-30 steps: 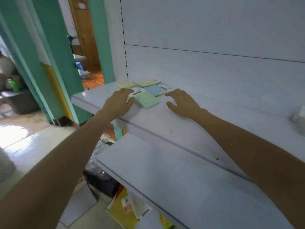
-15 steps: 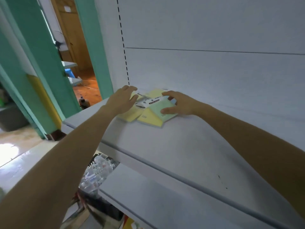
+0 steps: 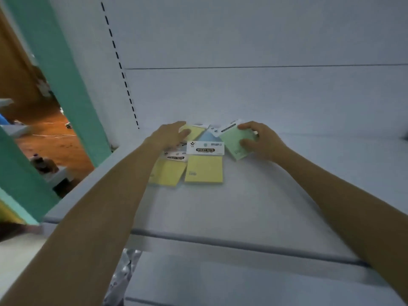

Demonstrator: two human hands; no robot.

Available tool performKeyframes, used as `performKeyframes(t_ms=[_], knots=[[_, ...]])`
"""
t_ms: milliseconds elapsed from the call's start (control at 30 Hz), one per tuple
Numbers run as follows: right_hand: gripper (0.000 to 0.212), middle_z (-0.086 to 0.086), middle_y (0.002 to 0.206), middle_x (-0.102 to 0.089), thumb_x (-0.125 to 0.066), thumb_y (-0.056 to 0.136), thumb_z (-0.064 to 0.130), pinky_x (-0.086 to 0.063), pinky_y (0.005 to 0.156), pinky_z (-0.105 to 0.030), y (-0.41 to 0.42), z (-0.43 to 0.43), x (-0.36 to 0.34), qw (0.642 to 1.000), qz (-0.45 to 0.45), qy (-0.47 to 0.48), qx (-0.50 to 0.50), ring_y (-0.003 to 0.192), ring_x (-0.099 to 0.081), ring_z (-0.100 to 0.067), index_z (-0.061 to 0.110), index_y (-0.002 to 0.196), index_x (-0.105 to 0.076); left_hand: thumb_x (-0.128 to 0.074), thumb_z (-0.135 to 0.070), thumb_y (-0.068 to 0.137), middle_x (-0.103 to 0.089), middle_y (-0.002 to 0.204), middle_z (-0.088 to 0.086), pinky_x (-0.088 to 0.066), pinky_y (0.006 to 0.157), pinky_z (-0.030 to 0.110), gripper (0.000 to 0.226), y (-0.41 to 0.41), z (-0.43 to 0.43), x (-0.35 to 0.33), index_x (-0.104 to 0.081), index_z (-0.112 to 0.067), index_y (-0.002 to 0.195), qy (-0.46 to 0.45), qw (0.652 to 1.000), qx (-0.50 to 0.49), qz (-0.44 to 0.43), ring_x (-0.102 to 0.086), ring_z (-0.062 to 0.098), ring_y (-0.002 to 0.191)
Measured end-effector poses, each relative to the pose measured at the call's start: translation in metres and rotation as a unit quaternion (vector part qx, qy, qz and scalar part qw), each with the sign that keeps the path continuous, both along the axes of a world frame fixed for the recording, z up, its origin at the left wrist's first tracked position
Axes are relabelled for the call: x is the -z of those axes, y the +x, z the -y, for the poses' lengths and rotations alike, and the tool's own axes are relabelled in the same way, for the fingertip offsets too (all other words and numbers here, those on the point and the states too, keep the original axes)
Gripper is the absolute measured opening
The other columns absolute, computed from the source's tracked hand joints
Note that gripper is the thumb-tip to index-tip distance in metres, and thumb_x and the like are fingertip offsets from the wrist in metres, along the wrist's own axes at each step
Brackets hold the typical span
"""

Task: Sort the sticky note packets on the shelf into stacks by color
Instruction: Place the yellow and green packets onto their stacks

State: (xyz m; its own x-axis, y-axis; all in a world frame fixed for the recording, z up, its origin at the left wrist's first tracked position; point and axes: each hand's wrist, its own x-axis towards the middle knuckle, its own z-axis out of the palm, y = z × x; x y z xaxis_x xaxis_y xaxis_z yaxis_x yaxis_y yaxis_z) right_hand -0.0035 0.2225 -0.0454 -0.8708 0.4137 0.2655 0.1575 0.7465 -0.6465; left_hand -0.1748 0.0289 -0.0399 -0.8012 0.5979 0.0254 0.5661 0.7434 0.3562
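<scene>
Several sticky note packets lie at the back left of the white shelf [image 3: 254, 195]. A yellow packet [image 3: 204, 167] with a "STICKY NOTE" header card lies in front, a second yellow packet [image 3: 167, 173] left of it. A blue packet [image 3: 208, 136] peeks out behind them. My right hand [image 3: 260, 141] grips a green packet [image 3: 235, 140], thumb on top and fingers at its far edge. My left hand [image 3: 171, 134] rests flat with its fingers on a third yellow packet [image 3: 194, 131] at the back.
The white back panel [image 3: 242, 96] rises right behind the packets. A lower shelf [image 3: 220, 281] juts out below. A teal door frame [image 3: 64, 85] stands to the left, with an orange floor and clutter beyond it.
The view has come closer and higher over the shelf. My right hand has drawn the green packet to the right, off the yellow packets. My left hand stays on the back yellow packet.
</scene>
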Motion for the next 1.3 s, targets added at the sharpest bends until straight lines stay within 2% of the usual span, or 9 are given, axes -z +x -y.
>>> performKeyframes(t_ms=[233,467,600,667,733,833,1067,1200,1300], knots=[[0.038,-0.020,0.128,-0.044,-0.049,0.086,0.004,-0.034,0.084,-0.019,0.011,-0.001,0.015,0.991,-0.068,-0.058,0.098,0.111,-0.049,-0.028,0.011,0.124,-0.051,-0.072,-0.024,0.077,-0.038,0.145,0.014,-0.037,0.096,0.032,0.070,-0.015,-0.018,-0.004,-0.036,-0.010,0.136,0.076,0.994,-0.013,0.078,-0.041,0.031,0.129],[0.045,-0.014,0.127,-0.046,-0.049,0.081,-0.001,-0.033,0.080,-0.022,0.021,-0.008,0.003,0.993,-0.056,-0.053,0.088,0.093,-0.041,-0.016,0.015,0.122,-0.053,-0.060,0.008,0.077,-0.046,0.134,0.021,-0.041,0.095,0.035,0.058,-0.026,-0.007,-0.009,-0.043,-0.010,0.130,0.166,0.985,-0.029,0.044,-0.043,0.034,0.125],[0.045,-0.016,0.127,-0.046,-0.050,0.080,-0.003,-0.037,0.071,-0.019,0.020,-0.009,0.002,0.993,-0.058,-0.044,0.095,0.091,-0.042,-0.017,0.015,0.121,-0.054,-0.060,0.011,0.079,-0.040,0.139,0.020,-0.048,0.086,0.036,0.057,-0.021,-0.003,-0.007,-0.045,-0.010,0.130,0.236,0.958,-0.059,0.152,-0.049,0.033,0.116],[0.045,-0.017,0.126,-0.046,-0.051,0.078,-0.004,-0.035,0.062,-0.002,0.020,-0.009,0.000,0.993,-0.058,-0.036,0.095,0.091,-0.041,-0.017,0.015,0.120,-0.055,-0.057,0.013,0.081,-0.042,0.138,0.021,-0.048,0.080,0.033,0.054,-0.018,0.001,-0.011,-0.048,-0.009,0.129,0.268,0.934,-0.070,0.225,-0.050,0.030,0.112],[0.046,-0.017,0.126,-0.046,-0.052,0.078,-0.003,-0.035,0.064,-0.002,0.019,-0.009,-0.001,0.993,-0.057,-0.030,0.099,0.090,-0.042,-0.017,0.015,0.119,-0.055,-0.054,0.015,0.082,-0.048,0.129,0.022,-0.048,0.070,0.029,0.052,-0.018,0.006,-0.016,-0.049,-0.009,0.128,0.277,0.922,-0.062,0.261,-0.056,0.026,0.093],[0.046,-0.014,0.127,-0.046,-0.051,0.078,-0.002,-0.036,0.079,-0.022,0.020,-0.007,-0.001,0.992,-0.058,-0.024,0.105,0.091,-0.044,-0.018,0.017,0.120,-0.054,-0.053,0.016,0.081,-0.052,0.110,0.019,-0.040,0.058,0.026,0.048,-0.019,0.010,-0.022,-0.052,-0.010,0.122,0.311,0.917,-0.030,0.248,-0.049,0.017,0.065],[0.047,-0.012,0.129,-0.049,-0.044,0.081,-0.007,-0.047,0.088,-0.035,0.042,-0.002,-0.009,0.991,-0.075,0.026,0.106,0.101,-0.056,-0.030,0.014,0.122,-0.053,-0.050,0.015,0.078,-0.042,0.110,0.005,-0.041,0.059,0.022,0.052,0.005,0.005,-0.032,-0.052,-0.012,0.122,0.436,0.892,0.037,0.115,-0.050,0.013,0.089],[0.048,-0.016,0.129,-0.048,-0.044,0.082,-0.012,-0.044,0.065,-0.002,0.071,-0.005,-0.007,0.990,-0.095,0.026,0.099,0.097,-0.053,-0.023,0.010,0.124,-0.052,-0.047,0.016,0.078,-0.046,0.126,0.005,-0.048,0.069,0.017,0.058,0.031,-0.023,-0.032,-0.050,-0.016,0.127,0.426,0.893,0.098,0.105,-0.055,0.021,0.098],[0.049,-0.014,0.131,-0.048,-0.044,0.082,-0.013,-0.040,0.062,0.002,0.105,-0.012,-0.008,0.986,-0.117,0.017,0.114,0.095,-0.049,-0.017,0.009,0.125,-0.052,-0.045,0.012,0.079,-0.042,0.139,0.007,-0.048,0.075,0.031,0.059,0.058,-0.051,-0.029,-0.049,-0.020,0.127,0.406,0.899,0.132,0.099,-0.056,0.036,0.101]])
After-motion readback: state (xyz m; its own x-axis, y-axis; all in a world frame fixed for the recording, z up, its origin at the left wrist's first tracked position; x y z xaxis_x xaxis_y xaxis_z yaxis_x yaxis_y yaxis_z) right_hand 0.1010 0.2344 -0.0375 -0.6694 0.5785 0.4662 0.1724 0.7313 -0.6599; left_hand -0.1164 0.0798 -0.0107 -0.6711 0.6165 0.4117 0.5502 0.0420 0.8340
